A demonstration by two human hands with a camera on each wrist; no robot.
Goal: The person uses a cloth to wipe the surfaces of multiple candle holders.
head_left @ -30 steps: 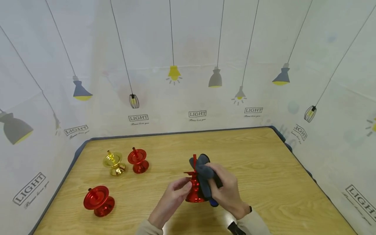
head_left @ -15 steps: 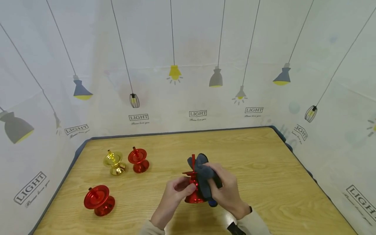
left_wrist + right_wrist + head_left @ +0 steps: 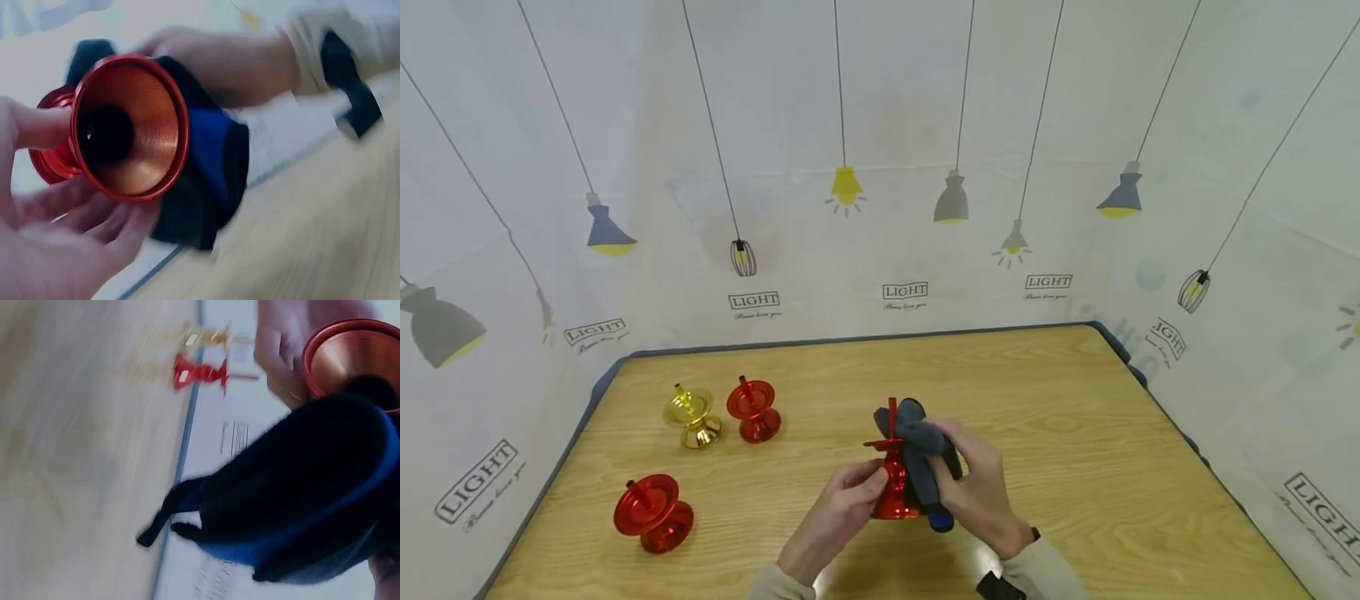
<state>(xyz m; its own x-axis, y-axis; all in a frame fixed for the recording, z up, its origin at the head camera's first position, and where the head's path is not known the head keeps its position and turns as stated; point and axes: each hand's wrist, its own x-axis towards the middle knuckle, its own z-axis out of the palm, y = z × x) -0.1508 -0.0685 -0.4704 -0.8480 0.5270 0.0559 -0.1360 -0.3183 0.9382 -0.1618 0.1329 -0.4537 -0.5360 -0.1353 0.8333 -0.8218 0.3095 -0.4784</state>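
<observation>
My left hand (image 3: 838,508) grips a shiny red candle holder (image 3: 892,492) round its stem, thumb toward me. The holder stands upright above the table, with a saucer and a thin spike on top. Its hollow, flared base (image 3: 134,131) faces the camera in the left wrist view. My right hand (image 3: 981,479) holds a bunched dark blue-grey cloth (image 3: 917,454) with a bright blue edge against the holder's right side. Part of the saucer and stem is hidden behind that cloth. In the right wrist view the folded cloth (image 3: 300,481) covers much of the frame.
On the wooden table (image 3: 1112,467), to the left, stand a gold candle holder (image 3: 700,429) and a red one (image 3: 758,425) side by side. Another red candle holder (image 3: 658,517) is nearer me. A white sheet printed with lamps (image 3: 880,250) rises along the table's far edge and sides.
The cloth and right hand have shifted slightly down and left against the holder, and the cloth's blue end hangs a little lower. The left hand keeps its grip; the other holders have not moved.
</observation>
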